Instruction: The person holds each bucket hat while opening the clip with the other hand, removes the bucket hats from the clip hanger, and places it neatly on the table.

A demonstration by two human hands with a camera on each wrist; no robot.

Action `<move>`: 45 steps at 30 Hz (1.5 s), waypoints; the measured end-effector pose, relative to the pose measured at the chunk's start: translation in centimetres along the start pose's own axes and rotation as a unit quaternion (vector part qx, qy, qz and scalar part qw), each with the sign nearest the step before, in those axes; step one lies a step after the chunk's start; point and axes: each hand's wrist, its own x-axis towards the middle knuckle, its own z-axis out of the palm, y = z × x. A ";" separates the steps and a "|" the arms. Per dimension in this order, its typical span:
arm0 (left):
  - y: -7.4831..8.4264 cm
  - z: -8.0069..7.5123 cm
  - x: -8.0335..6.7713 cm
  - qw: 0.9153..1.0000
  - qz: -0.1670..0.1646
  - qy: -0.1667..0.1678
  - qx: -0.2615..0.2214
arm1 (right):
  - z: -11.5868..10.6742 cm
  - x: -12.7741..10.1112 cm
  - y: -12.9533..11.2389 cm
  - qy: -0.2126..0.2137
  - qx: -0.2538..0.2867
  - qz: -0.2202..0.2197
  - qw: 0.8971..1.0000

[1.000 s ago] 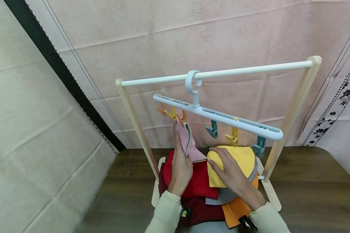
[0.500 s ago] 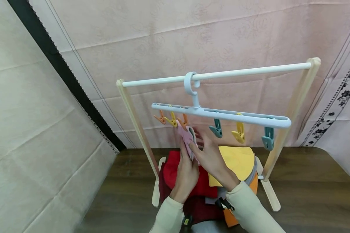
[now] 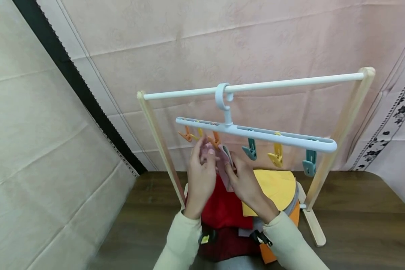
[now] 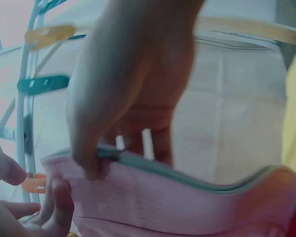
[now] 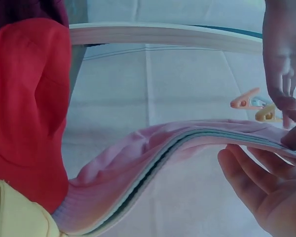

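Observation:
A folded pink cloth piece with a grey-green edge (image 3: 227,176) hangs below the left half of the light-blue clip hanger (image 3: 273,139). My right hand (image 3: 248,183) pinches it near its upper end, thumb on one face and fingers behind, as the right wrist view shows. My left hand (image 3: 200,180) is just left of it, fingers curled; some pink shows between its thumb and index finger, close to the orange clip (image 3: 216,140). In the left wrist view, a left fingertip (image 4: 63,197) overlaps the cloth's end. Whether the orange clip grips the cloth is hidden.
The hanger hooks over a white rod (image 3: 290,81) on a wooden stand. A yellow clip (image 3: 276,155) and teal clips (image 3: 250,149) hang on its right half. Below lie red cloth (image 3: 224,210), yellow cloth (image 3: 276,187) and orange cloth (image 3: 267,253) on the wooden table (image 3: 357,210).
My right hand has come from the yellow cloth to the pink one and holds it. My left hand has shifted left and up to its upper end. The hanger has swung a little.

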 end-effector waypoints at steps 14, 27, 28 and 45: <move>-1.0 -1.2 3.4 0.940 -0.110 -0.162 -0.280 | -0.3 0.5 -0.7 0.006 0.022 -0.026 0.999; -0.9 -1.4 3.7 0.929 -0.119 -0.176 -0.303 | 0.4 1.4 -1.3 0.070 -0.041 -0.059 0.995; -0.9 -1.4 3.8 0.927 -0.124 -0.174 -0.308 | 0.4 1.3 -1.3 0.070 -0.041 -0.057 0.995; -0.4 -1.5 4.2 0.915 -0.177 -0.156 -0.327 | 0.1 0.7 -1.2 0.067 -0.026 -0.044 0.996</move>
